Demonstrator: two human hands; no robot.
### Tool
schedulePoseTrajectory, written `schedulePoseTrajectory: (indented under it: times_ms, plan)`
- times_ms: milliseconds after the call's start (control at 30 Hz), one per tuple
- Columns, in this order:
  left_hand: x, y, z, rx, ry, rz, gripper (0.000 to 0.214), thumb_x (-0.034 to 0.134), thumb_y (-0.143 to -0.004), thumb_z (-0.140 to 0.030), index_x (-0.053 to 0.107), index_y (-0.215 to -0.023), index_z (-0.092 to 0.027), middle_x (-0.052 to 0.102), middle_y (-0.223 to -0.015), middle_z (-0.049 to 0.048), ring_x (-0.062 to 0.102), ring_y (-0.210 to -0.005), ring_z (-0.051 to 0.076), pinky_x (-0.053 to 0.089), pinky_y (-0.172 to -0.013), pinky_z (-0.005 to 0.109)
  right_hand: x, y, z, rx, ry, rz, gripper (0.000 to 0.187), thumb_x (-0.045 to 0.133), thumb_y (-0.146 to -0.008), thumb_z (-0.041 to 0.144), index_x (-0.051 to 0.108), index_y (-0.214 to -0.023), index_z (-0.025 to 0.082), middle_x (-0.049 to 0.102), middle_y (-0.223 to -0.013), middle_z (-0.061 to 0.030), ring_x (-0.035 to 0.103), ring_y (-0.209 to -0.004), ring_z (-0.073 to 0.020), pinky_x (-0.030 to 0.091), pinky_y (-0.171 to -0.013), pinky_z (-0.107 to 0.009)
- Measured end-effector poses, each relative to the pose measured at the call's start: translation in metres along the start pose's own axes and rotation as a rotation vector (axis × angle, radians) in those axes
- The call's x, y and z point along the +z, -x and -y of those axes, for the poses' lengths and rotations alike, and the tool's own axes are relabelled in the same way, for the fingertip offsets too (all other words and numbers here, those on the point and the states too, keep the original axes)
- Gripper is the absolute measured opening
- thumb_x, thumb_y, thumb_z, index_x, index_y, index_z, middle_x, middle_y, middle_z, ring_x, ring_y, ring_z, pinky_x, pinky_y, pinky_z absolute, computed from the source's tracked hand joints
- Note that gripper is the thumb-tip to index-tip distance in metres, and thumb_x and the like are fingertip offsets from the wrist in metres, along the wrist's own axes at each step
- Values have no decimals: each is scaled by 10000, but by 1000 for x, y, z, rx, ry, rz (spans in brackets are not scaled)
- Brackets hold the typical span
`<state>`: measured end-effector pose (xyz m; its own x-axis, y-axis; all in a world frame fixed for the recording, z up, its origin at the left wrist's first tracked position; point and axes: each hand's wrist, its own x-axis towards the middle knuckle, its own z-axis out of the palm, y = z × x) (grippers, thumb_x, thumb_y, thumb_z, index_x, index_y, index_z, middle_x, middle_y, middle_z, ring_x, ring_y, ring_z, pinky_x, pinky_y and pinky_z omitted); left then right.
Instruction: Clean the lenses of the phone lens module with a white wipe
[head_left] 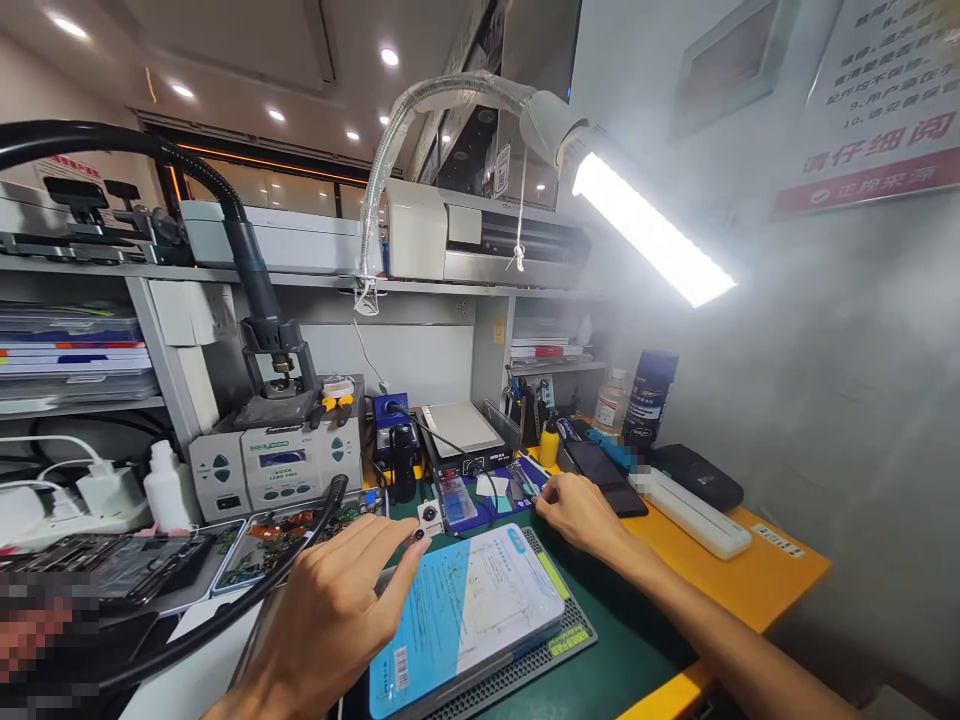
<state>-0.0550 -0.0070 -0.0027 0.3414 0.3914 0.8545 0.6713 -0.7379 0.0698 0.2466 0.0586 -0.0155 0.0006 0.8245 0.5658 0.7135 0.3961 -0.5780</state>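
My left hand [352, 590] is closed in a pinch above the left edge of a blue and white flat box [472, 610]. Between its thumb and forefinger sits a small dark round part [418, 535]. Right behind those fingertips is a small pale square piece with a dark lens [429, 514]; whether the two are joined I cannot tell. My right hand [577, 512] reaches to the right end of a blue work mat [469, 522] that bears small tools and pieces. Its fingers are pressed together, and what they grip is hidden.
The box lies on a grey perforated pad [581, 635]. A black hose [247, 600] crosses the left side, before a soldering station [289, 465] and trays of circuit boards [262, 540]. A dark phone [604, 478] and white bar [697, 512] lie at right. A bright lamp [652, 230] hangs overhead.
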Motion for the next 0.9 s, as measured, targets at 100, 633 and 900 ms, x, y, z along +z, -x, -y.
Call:
schedulePoseTrajectory:
  times_ms: [100,633,900]
  plan:
    - [0,-1,1,8,4,-12,127,633,-882,-140,636,-1004,-174,714,-832,25,671,-742,175,527,-680,314,-13,-8,6,180,-100,149,271,610,-950,293,604,-1187,162,643,-1176,-80,664,-951,-222,570,-799,-411]
    - [-2,-1,3,-21,-5,27,170,629,-875,-110,641,-1033,-171,720,-859,40,662,-757,186,532,-666,333,-34,-54,80,403,-999,397,235,583,-965,308,634,-1123,143,676,-1155,-84,677,-981,-222,566,-832,-419]
    - [-6,-7,2,-23,-47,66,122,589,-881,-139,655,-976,-178,705,-745,38,673,-660,182,554,-606,297,-1,-41,111,210,-938,329,276,661,-890,413,666,-960,147,679,-667,-14,670,-559,-160,507,-489,-245]
